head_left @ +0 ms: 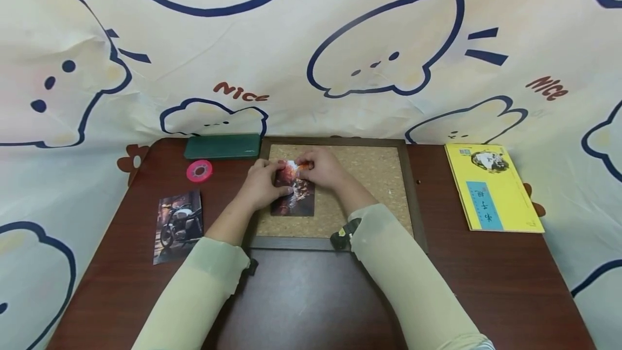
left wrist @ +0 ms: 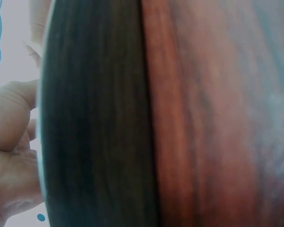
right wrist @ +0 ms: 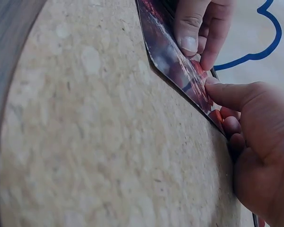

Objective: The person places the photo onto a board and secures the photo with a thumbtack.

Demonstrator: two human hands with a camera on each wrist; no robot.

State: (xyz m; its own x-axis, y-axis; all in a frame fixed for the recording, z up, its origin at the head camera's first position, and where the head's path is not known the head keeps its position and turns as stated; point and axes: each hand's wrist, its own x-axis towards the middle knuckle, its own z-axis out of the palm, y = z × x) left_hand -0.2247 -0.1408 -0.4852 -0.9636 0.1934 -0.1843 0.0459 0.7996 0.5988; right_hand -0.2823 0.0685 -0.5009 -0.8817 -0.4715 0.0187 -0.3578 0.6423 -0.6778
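Brown table (head_left: 116, 290) w/ corkboard (head_left: 359, 188): L grip (head_left: 262, 183) is spread, touching photo (head_left: 297, 205); R grip (head_left: 323, 169) pinches its top edge.

Pale cartoon-print backdrop (head_left: 272, 53), brown table (head_left: 486, 280)

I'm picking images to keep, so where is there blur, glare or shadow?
Head: soft sheen on the tabletop near the front; left wrist: the dark frame and tabletop are blurred, with pale glare toward the right edge; right wrist: shadow darkens the corkboard beside the right hand.
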